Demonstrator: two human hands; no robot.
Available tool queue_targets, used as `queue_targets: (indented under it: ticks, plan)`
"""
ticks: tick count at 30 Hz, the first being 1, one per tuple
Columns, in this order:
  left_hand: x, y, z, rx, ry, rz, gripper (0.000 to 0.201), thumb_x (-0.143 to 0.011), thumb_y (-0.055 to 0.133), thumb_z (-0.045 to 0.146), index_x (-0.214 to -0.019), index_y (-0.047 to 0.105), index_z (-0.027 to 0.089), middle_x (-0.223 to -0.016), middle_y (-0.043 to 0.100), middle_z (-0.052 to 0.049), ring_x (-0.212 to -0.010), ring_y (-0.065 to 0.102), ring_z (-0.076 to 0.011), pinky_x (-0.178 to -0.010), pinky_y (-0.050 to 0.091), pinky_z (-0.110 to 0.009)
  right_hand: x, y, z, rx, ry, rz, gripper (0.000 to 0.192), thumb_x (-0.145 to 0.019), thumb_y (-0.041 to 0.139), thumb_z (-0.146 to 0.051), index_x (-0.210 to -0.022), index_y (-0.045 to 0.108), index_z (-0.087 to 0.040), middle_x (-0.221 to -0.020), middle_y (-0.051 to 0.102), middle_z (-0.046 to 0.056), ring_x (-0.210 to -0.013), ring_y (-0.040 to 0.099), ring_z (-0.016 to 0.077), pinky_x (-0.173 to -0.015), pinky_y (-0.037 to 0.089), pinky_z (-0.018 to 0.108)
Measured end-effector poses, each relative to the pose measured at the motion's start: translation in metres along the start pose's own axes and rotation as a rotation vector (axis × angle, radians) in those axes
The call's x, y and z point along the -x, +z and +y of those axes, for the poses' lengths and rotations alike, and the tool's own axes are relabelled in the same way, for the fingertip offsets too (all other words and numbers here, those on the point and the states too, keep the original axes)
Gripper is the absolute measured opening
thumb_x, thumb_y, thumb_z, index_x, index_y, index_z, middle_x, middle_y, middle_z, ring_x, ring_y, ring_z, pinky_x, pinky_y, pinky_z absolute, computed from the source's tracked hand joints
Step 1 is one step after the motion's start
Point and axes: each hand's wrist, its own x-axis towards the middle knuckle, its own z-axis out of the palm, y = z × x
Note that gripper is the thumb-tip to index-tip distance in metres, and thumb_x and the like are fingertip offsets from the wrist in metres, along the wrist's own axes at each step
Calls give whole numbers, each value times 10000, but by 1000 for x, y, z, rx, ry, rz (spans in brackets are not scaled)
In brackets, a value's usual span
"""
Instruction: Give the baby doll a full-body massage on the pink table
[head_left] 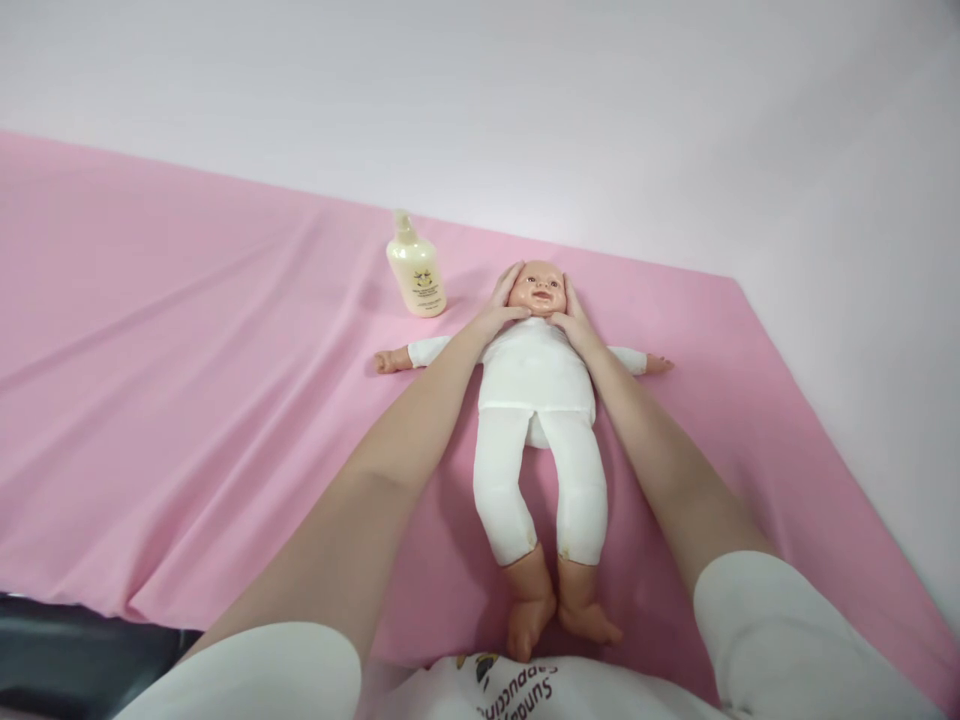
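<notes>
Gently, a person's left hand [501, 305] and right hand [577, 318] cup either side of a doll's head [537, 288], fingers extended along its sides and thumbs spread toward the chin, with the head cradled between the two. The doll [536, 365], in a white outfit [502, 450], lies face up on a pink cloth [187, 400], arms outstretched, feet toward the person. A pump bottle [418, 275] stands on the cloth, near the doll's outstretched arm and beyond the left forearm.
</notes>
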Motion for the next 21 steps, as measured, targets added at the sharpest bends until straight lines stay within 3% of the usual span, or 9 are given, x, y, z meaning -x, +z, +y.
queue_targets:
  ticks: [7, 13, 21]
  plan:
    - [5, 6, 17, -57, -15, 36, 1062, -682, 808, 404, -1612, 314, 271, -1714, 240, -89, -1597, 174, -392, -1309, 192, -534, 1, 2, 0, 32, -27, 4, 1302, -678, 867, -398, -1674, 29, -342, -1729, 190, -8, -1598, 222, 326, -1315, 215, 527]
    - [5, 5, 16, 4, -29, 40, 1014, -651, 720, 203, -1595, 356, 262, -1716, 245, -61, -1610, 143, -366, -1329, 154, -503, 2, 3, -6, 16, -16, -2, 1205, -720, 764, -276, -1670, 26, -358, -1727, 199, -51, -1599, 228, 296, -1312, 227, 529]
    - [5, 8, 16, 34, -48, 109, 976, -612, 584, 96, -1565, 421, 231, -1693, 303, -45, -1609, 164, -341, -1325, 221, -464, -2, 5, -5, -61, 47, 19, 1155, -653, 607, -169, -1671, 91, -344, -1711, 251, -93, -1536, 375, 288, -1185, 480, 492]
